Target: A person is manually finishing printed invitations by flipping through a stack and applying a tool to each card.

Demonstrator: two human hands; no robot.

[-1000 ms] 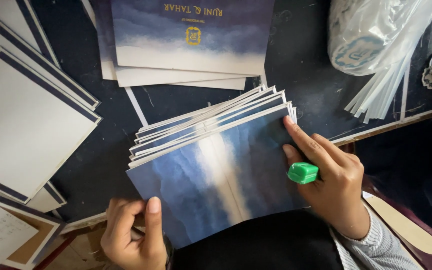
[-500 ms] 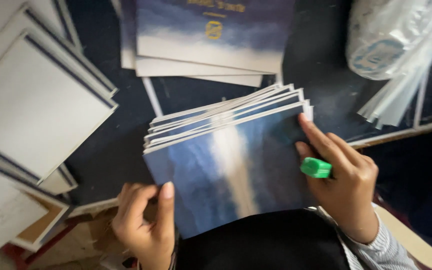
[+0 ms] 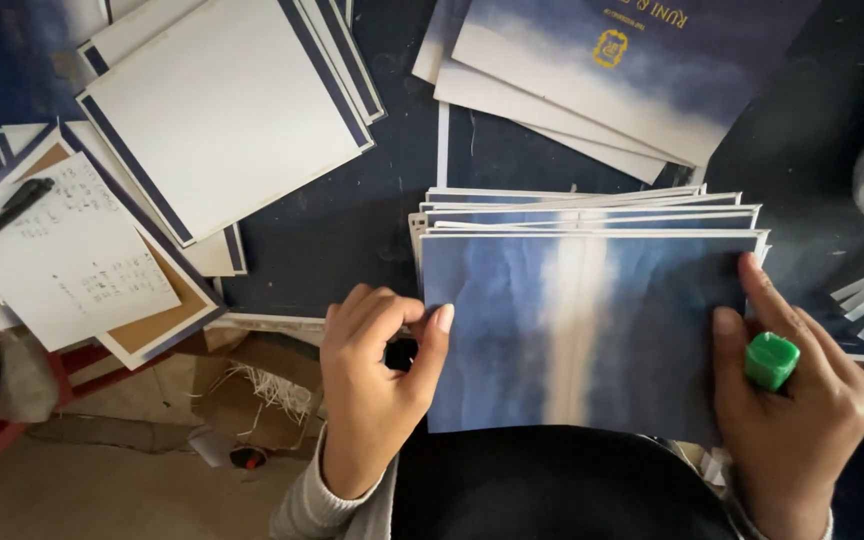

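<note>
Nearest, the left hand point(image 3: 377, 375) curls its thumb against the left edge of the stack of blue cards point(image 3: 587, 320) while the right hand point(image 3: 797, 420), pinching a green cap point(image 3: 772, 360) between its fingers, presses fingertips on the right edge; the stack's long axis runs left-right between them, fanning farther away.

Grey ribbed sleeves point(image 3: 327, 500) (knit cuffs), dark top point(image 3: 552, 490).
</note>
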